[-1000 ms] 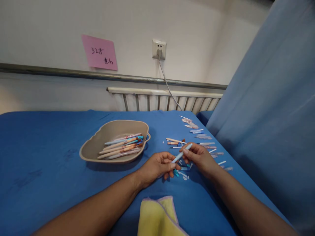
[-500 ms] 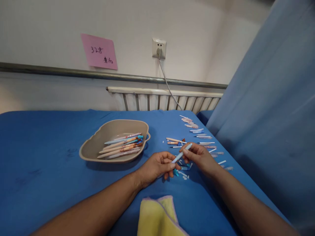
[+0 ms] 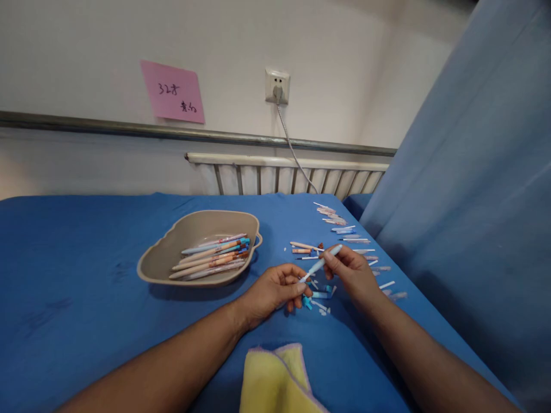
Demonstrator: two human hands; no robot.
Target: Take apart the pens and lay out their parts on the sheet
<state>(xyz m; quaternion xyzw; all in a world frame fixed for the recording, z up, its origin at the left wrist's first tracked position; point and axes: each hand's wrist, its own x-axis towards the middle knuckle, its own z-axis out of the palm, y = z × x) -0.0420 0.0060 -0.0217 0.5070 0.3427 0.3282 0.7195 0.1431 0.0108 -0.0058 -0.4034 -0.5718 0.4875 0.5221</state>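
Pinched between the thumb and fingers of my right hand (image 3: 350,272) is a pale blue pen barrel (image 3: 317,265), tilted up to the right. A thin white refill (image 3: 306,276) sticks out of its lower end. My left hand (image 3: 279,288) grips that refill's end, which its fingers partly hide. Below both hands lie teal and light blue pen parts (image 3: 321,295) and small white pieces (image 3: 322,311). Just beyond the hands are a beige barrel (image 3: 301,245) and an orange-and-beige pen part (image 3: 301,251).
A taupe basin (image 3: 159,274) holding several pens (image 3: 210,258) stands to the left. Sorted groups of pen parts (image 3: 344,230) line the right side of the blue cloth (image 3: 86,241). A yellow cloth (image 3: 267,381) lies in front. A blue curtain (image 3: 465,201) hangs at right.
My right hand has drawn the barrel slightly up and right, away from my left hand. White refill now shows between the barrel and my left fingers.
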